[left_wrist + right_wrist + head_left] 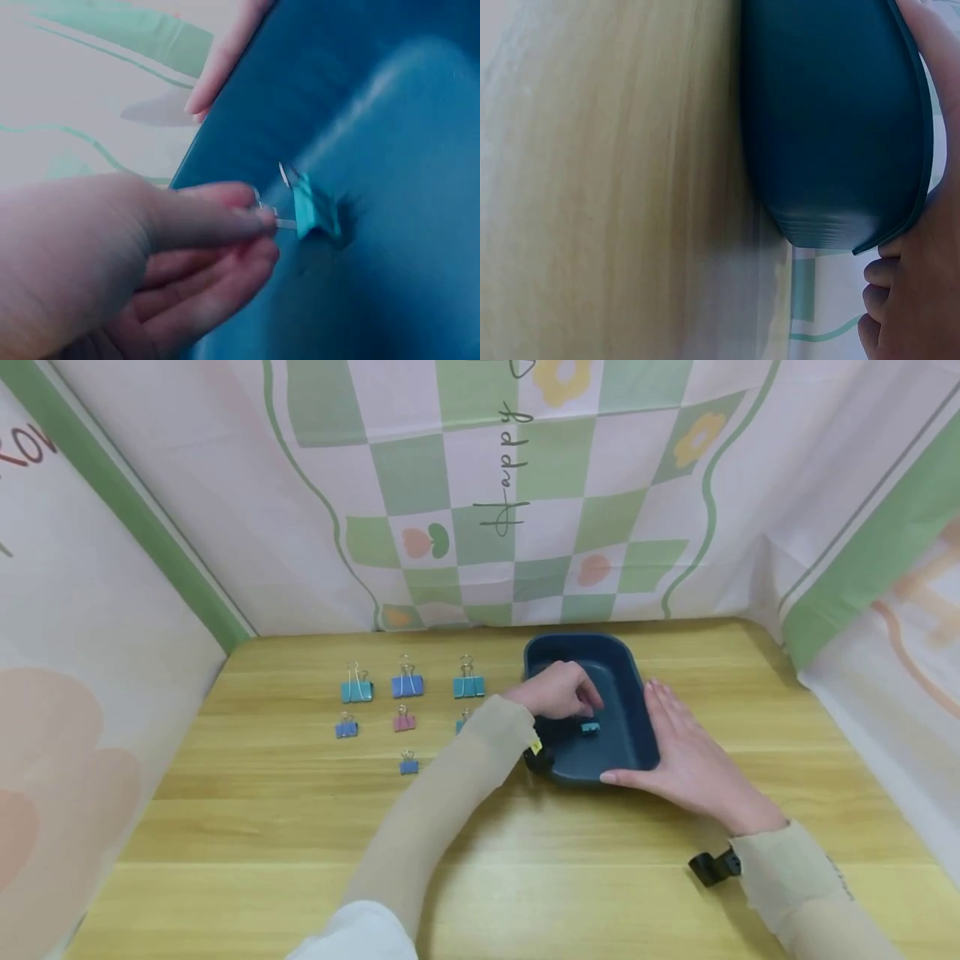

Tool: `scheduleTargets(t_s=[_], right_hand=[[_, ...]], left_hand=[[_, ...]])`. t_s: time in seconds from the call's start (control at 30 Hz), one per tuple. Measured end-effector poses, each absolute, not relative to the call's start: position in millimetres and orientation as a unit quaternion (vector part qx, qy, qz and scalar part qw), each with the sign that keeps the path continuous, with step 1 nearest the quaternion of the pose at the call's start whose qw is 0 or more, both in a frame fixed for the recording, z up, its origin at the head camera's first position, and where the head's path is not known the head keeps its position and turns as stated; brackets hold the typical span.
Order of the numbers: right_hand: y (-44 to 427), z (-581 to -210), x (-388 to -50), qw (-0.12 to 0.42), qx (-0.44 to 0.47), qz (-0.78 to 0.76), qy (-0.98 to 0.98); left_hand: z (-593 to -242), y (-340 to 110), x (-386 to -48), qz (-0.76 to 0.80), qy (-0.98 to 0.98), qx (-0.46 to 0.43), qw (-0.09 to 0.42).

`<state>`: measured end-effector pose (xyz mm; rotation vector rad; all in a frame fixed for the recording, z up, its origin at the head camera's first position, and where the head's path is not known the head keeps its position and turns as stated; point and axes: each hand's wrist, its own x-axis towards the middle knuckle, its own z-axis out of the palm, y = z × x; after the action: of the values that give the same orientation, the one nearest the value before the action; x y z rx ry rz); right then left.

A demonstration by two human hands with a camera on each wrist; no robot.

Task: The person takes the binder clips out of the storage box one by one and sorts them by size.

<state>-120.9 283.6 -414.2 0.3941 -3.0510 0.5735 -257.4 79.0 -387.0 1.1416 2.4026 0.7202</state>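
A small teal binder clip [313,208] is at the floor of a dark blue plastic bin [617,668]. My left hand [558,687] reaches into the bin from the left. In the left wrist view its thumb and fingers pinch the clip's wire handle [286,223]; whether the clip touches the floor I cannot tell. My right hand [693,760] rests against the bin's near right corner, its straight fingers along the right wall and the thumb along the near rim. In the right wrist view the bin's outer wall [832,127] stands beside that hand.
Left of the bin, binder clips lie in rows on the wooden table [247,827]: large teal [356,692], blue [407,686] and teal [468,687] ones, then smaller blue [347,728] and pink [404,722] ones, and a small blue one [408,767]. My left forearm partly hides another teal clip. Printed curtains surround the table.
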Motion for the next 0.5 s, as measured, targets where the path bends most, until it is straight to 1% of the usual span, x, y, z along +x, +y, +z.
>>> scheduleTargets(t_s=[0.07, 0.23, 0.4, 0.5], right_hand=[[283.5, -414.4, -120.8, 0.008, 0.126, 0.183, -0.975], [283.2, -414.0, -120.6, 0.008, 0.126, 0.186, -0.974], [283.2, -413.3, -120.2, 0.004, 0.126, 0.186, -0.974], [283.3, -413.5, -119.7, 0.003, 0.125, 0.187, -0.974]], left_hand=[[-388.7, 79.2, -257.0, 0.253, 0.859, 0.399, 0.199], [-390.2, 80.5, -256.1, 0.220, 0.869, 0.397, 0.196], [-388.9, 82.5, -252.3, 0.200, 0.875, 0.384, 0.216], [-388.5, 83.8, -249.8, 0.199, 0.880, 0.372, 0.220]])
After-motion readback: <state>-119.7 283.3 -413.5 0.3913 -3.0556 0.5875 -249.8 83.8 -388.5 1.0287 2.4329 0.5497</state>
